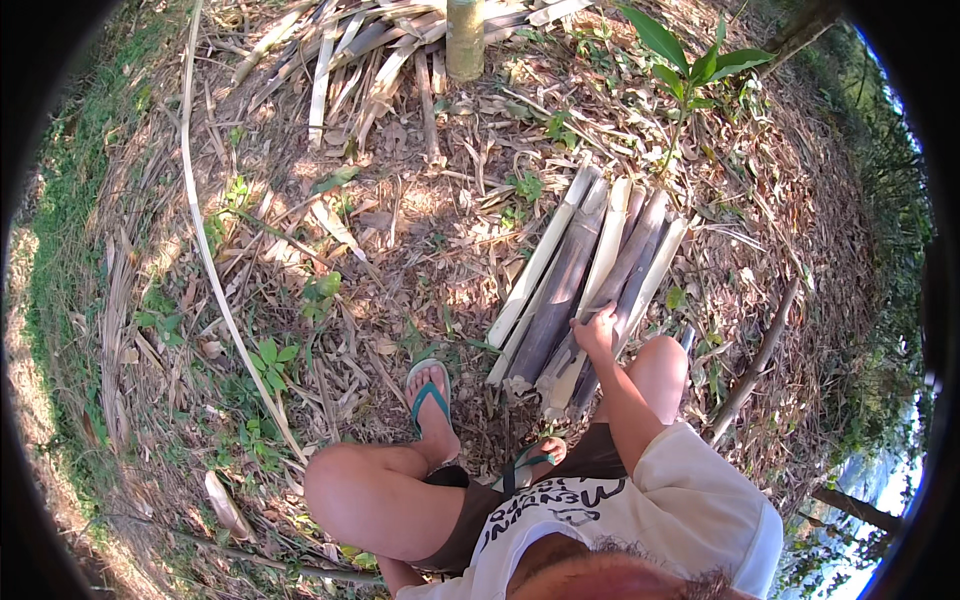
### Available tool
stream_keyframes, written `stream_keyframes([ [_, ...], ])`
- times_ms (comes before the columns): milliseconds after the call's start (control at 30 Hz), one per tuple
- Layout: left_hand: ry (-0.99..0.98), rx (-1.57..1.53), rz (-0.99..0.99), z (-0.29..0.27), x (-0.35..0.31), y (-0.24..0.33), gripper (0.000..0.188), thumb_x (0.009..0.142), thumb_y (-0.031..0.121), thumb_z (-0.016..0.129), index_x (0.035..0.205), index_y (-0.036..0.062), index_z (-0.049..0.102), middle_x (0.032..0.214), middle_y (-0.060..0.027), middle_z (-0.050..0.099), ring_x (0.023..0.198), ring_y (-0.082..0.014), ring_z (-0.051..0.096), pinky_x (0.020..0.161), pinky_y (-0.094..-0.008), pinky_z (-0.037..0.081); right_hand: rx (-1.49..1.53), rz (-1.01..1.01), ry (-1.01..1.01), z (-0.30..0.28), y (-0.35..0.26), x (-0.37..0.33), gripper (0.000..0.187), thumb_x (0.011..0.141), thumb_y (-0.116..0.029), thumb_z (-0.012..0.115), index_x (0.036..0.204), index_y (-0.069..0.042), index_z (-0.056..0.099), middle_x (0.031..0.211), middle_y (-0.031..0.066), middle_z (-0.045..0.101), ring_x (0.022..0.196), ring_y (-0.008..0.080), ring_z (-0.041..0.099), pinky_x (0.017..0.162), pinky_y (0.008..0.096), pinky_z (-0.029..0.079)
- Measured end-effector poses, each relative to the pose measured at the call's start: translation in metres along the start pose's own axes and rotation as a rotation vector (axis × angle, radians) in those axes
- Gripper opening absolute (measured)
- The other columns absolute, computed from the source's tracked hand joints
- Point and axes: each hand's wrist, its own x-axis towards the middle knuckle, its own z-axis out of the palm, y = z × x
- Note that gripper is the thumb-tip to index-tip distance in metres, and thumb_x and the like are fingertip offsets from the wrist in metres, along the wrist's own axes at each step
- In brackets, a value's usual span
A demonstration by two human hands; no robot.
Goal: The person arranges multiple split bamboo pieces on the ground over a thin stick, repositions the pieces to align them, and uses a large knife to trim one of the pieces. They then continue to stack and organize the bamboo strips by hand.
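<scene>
Right hand closed around a split bamboo slat atop the slat pile (left hand hidden, cannot tell); sorting underway, a lift likely next.
</scene>
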Motion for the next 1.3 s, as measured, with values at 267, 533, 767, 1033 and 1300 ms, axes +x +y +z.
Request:
stream_keyframes([
  [267,-0.007,-0.061,0.182,0.018,0.066,0.041,0.041,0.096,0.036,0.067,0.07,0.0046,0.062,0.065,-0.021,0.058,0.057,-0.0418,0.055,0.055,-0.0508,0.041,-0.076,0.028,0.021,0.0,0.008,0.004,0.117,0.071,-0.031,0.087,0.151,0.007,0.011,0.136,0.0316,0.046,0.122,0.0458,0.055,0.102,0.0488,0.048],
  [533,-0.319,0.116,0.34,0.098,0.127,0.08,0.043,0.097,0.035,0.065,0.071,0.0024,0.059,0.066,-0.0228,0.06,0.06,-0.0447,0.057,0.057,-0.0525,0.043,-0.042,0.056,-0.086,0.002,-0.003,0.004,0.125,0.072,-0.033,0.088,0.153,0.009,0.003,0.14,0.0349,0.041,0.131,0.0461,0.047,0.109,0.0465,0.043],
  [767,-0.578,0.296,0.326,0.161,0.157,0.076,0.042,0.097,0.045,0.061,0.089,0.0032,0.063,0.074,-0.0232,0.067,0.073,-0.0472,0.065,0.065,-0.0561,0.049,-0.139,0.013,-0.003,-0.01,0.005,0.006,0.117,0.073,-0.04,0.086,0.153,0.009,0.016,0.145,0.0352,0.043,0.134,0.044,0.046,0.113,0.0443,0.04],
  [1033,-0.321,0.246,0.414,0.123,0.17,0.033,0.033,0.096,0.041,0.065,0.09,0.0095,0.06,0.073,-0.0171,0.066,0.075,-0.0427,0.065,0.063,-0.0525,0.049,0.151,-0.268,0.006,-0.034,-0.064,-0.051,0.079,0.085,-0.027,0.075,0.147,0.004,0.038,0.126,0.0256,0.058,0.103,0.0346,0.061,0.094,0.043,0.049],
  [1300,-0.306,0.336,0.333,0.078,0.174,-0.013,0.035,0.096,0.042,0.065,0.086,0.0089,0.058,0.071,-0.0178,0.065,0.07,-0.043,0.064,0.06,-0.0533,0.047,0.298,-0.712,-0.044,0.021,-0.171,-0.113,0.057,0.091,-0.011,0.065,0.142,0.001,0.042,0.129,0.0265,0.047,0.108,0.0429,0.058,0.093,0.0457,0.049],
])
